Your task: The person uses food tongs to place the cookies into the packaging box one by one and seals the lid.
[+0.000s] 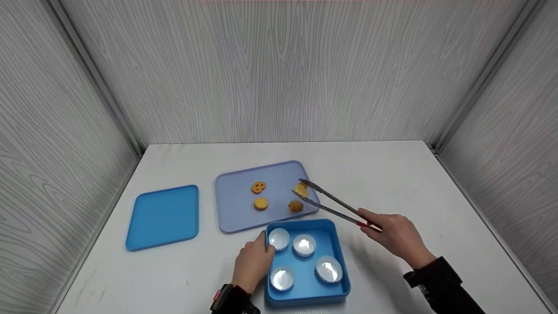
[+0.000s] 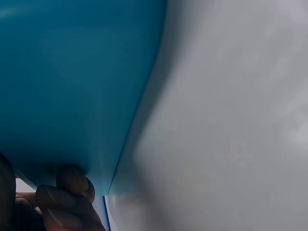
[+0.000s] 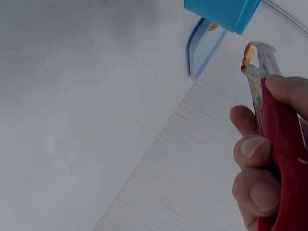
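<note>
My right hand (image 1: 394, 237) holds a pair of tongs (image 3: 284, 139) with red handles and metal arms. The tong tips stand on either side of a yellow cookie-like piece (image 1: 301, 189) over the right part of the lavender tray (image 1: 235, 220). My left hand (image 1: 253, 264) grips the left wall of a blue box (image 1: 305, 301), thumb over the rim and fingers outside. Inside the box sit several white paper cups (image 1: 304, 245). Also on the tray lie a cookie with holes (image 1: 258, 187), a round yellow cookie (image 1: 260, 203) and a brown lumpy piece (image 1: 295, 206).
A flat blue tray or lid (image 1: 163, 218) lies on the white table (image 1: 370, 165) at the left. Grey wood-grain panels (image 1: 279, 74) rise at the back and both sides. The box stands close in front of the lavender tray.
</note>
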The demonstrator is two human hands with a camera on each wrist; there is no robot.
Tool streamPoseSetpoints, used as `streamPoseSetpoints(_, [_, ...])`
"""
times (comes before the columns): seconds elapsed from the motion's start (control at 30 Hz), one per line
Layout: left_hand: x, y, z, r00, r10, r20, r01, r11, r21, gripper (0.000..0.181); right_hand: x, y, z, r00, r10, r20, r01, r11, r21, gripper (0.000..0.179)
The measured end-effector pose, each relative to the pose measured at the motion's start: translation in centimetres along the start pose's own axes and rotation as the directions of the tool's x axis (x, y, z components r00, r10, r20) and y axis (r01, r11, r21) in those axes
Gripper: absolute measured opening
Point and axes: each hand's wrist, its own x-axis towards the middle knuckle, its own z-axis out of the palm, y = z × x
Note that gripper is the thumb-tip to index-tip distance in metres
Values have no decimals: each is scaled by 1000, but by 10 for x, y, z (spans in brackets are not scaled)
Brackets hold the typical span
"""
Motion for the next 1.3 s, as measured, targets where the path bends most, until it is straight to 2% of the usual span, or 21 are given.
streamPoseSetpoints(0.13, [1, -1, 1, 1000, 9, -8, -9, 1000, -6, 55, -7, 1, -13, 999, -21, 40, 17, 996, 89, 50])
streamPoseSetpoints(0.2, [2, -2, 1, 1000, 9, -7, -9, 1000, -8, 55, -10, 2, -19, 996, -16, 91, 3, 990, 144, 49])
streamPoseSetpoints(0.37, [3, -2, 1, 1000, 8, 4, -8, 1000, -15, 55, -16, 5, -35, 973, -10, 229, -46, 970, 240, 48])
streamPoseSetpoints(0.5, [3, -1, 0, 1000, 7, 8, -6, 1000, -21, 55, -22, 8, -45, 956, -40, 291, -42, 962, 270, 45])
streamPoseSetpoints(0.8, [3, 0, 0, 1000, -6, 9, 7, 1000, -18, 56, -27, 11, -50, 916, -80, 394, -32, 963, 268, 44])
streamPoseSetpoints(1.3, [4, -2, 2, 1000, 6, 0, -6, 1000, -20, 54, -24, 8, -55, 883, -104, 457, -12, 969, 245, 43])
